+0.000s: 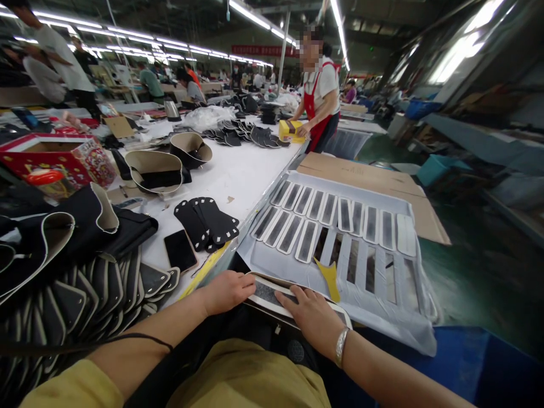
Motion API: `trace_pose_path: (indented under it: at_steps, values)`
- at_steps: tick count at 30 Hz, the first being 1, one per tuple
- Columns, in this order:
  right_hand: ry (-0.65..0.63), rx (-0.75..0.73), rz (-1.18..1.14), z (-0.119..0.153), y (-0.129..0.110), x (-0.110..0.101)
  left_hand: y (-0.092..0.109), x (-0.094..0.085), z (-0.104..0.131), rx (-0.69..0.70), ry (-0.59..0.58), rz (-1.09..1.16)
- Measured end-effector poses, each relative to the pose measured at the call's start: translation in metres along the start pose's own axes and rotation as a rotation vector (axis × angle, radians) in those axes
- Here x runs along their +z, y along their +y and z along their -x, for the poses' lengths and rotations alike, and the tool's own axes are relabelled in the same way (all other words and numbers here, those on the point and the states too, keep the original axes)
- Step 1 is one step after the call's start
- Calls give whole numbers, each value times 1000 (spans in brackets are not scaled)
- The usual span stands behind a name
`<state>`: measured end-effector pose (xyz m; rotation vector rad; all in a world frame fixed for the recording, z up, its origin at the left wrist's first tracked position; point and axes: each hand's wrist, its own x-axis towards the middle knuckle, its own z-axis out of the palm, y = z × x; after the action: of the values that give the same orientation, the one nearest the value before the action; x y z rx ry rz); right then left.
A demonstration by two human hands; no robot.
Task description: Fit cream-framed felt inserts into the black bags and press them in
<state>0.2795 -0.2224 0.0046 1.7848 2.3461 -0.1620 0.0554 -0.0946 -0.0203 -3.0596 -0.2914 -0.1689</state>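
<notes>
My left hand (229,292) is closed at the near corner of the table, its fingertips gripping the left end of a long grey strip with a white border (272,297). That strip lies along a dark piece with a pale edge, close against my body; what is under it is mostly hidden. My right hand (317,320), with a silver bracelet at the wrist, rests on the strip with fingers spread. Just beyond, a cloth-covered tray (272,258) carries rows of similar white-edged strips (288,232). A yellow scrap (329,277) lies on its near part.
To the left are a phone (181,249), black perforated-end pieces (208,221), stacked dark panels (102,289) and cream-lined black bag parts (155,170). A red box (55,161) stands behind them. Across the table, a person in a red apron (321,93) holds a yellow box (290,131).
</notes>
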Motion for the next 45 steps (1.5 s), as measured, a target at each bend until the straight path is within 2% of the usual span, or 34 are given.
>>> trace_pose_path:
  at_steps: [3,7,14,16,20,25,30,34,37,41,43,45]
  values:
    - [-18,-56,9,-2,3,-2,-1,-5,-5,98,-63,-39]
    - [-18,-99,21,-4,4,-3,3,-8,-6,193,-72,-74]
    - [14,-36,97,-7,-4,1,7,6,-7,15,-89,-76]
    - [18,-40,96,-7,-3,4,5,7,-3,9,-50,-24]
    - [16,-26,92,-8,-1,9,4,6,14,96,151,75]
    - [-3,-18,104,-9,-3,8,9,9,27,160,86,-56]
    - [-24,-30,111,-8,-2,5,9,16,35,263,162,-78]
    - [-35,-31,97,-8,-1,5,3,25,45,87,223,-36]
    - [-42,-30,86,-9,0,4,-1,26,47,22,186,-47]
    - [-73,-30,68,-11,2,0,0,20,45,132,106,-36]
    - [-80,-25,66,-12,2,0,4,18,42,197,101,-24]
    - [-75,-21,74,-12,1,0,10,18,38,191,110,-15]
